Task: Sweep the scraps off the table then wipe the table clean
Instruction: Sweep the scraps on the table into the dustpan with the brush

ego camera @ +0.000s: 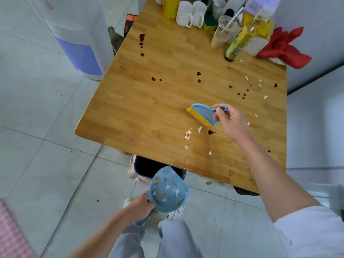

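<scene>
My right hand (230, 121) grips the handle of a small blue brush with yellow bristles (203, 114), held over the wooden table (149, 112). White paper scraps (188, 135) lie just below the bristles, and more scraps (259, 81) are scattered at the right side. Dark brown stains (198, 77) dot the tabletop. My left hand (141, 205) holds a blue dustpan (168, 190) by its handle, below the table's near edge, with several scraps inside it.
A dark bin (149, 167) sits under the table's near edge. Mugs (189, 13), a plastic cup (222, 32), a bottle (240, 41) and a red cloth (284, 46) crowd the far end. A water dispenser (74, 34) stands on the left floor.
</scene>
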{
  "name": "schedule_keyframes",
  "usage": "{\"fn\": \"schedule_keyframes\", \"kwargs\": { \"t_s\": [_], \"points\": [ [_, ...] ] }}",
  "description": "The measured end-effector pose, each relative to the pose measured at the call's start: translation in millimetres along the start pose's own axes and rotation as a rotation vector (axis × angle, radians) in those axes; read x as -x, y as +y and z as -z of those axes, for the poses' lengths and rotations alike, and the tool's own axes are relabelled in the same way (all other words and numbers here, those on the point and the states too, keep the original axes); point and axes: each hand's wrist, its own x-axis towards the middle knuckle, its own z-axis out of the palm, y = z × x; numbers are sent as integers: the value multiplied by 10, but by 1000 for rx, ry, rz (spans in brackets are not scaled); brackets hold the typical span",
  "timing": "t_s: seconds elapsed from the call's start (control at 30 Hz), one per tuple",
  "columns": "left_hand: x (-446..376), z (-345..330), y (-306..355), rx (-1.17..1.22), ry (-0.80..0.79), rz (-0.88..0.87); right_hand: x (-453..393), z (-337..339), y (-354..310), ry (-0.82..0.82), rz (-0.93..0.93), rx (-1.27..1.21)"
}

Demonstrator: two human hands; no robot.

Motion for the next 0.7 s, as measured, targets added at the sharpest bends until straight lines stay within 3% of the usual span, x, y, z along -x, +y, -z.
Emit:
{"fn": "schedule_keyframes", "kwargs": {
  "t_s": [0.33, 0.7],
  "points": [
    [-270, -685, 1, 232, -50, 120, -126, -147, 237, -197, 36, 29],
    [-538, -947, 391, 503, 6, 75, 370, -84, 442, -376, 86, 94]
  ]
}}
